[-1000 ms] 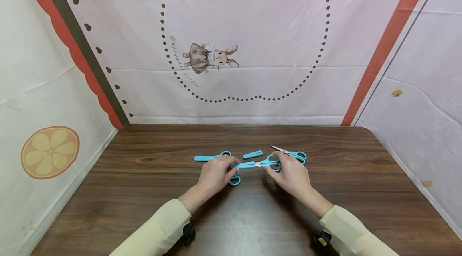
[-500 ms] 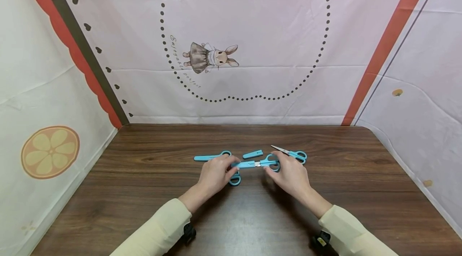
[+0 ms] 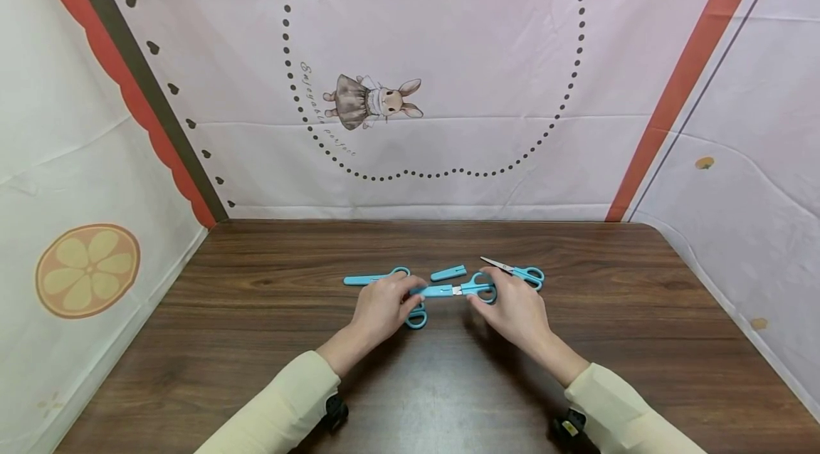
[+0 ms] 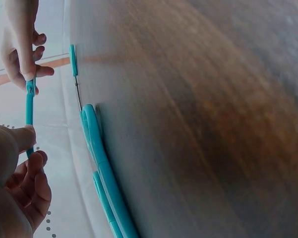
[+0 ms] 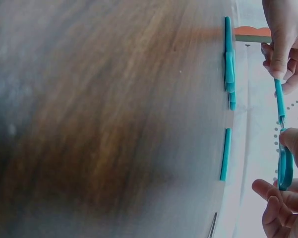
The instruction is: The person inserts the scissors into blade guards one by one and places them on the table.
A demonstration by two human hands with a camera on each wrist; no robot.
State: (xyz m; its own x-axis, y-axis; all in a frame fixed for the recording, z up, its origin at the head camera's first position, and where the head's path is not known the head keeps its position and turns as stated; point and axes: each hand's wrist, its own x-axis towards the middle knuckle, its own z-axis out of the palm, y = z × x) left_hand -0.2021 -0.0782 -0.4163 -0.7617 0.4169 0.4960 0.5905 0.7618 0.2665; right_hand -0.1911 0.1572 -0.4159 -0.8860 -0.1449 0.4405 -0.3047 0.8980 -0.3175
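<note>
My left hand (image 3: 379,312) pinches the light-blue blade sheath (image 3: 438,292) between thumb and fingers. My right hand (image 3: 516,306) holds a pair of scissors by its blue handles (image 3: 475,288). The sheath covers most of the blades; a short strip of bare metal (image 3: 457,291) shows between sheath and handles. Both wrist views have the pair raised off the table, the sheath (image 5: 279,96) in line with the handles (image 5: 286,166). Partly behind my left hand lie sheathed scissors (image 3: 365,280) and another blue scissor handle (image 3: 416,319).
On the wooden table (image 3: 256,247), a loose blue sheath (image 3: 448,274) lies just beyond the held scissors. Unsheathed scissors (image 3: 528,276) lie beyond my right hand, blades pointing left. A printed cloth (image 3: 448,48) hangs behind the table and along both sides.
</note>
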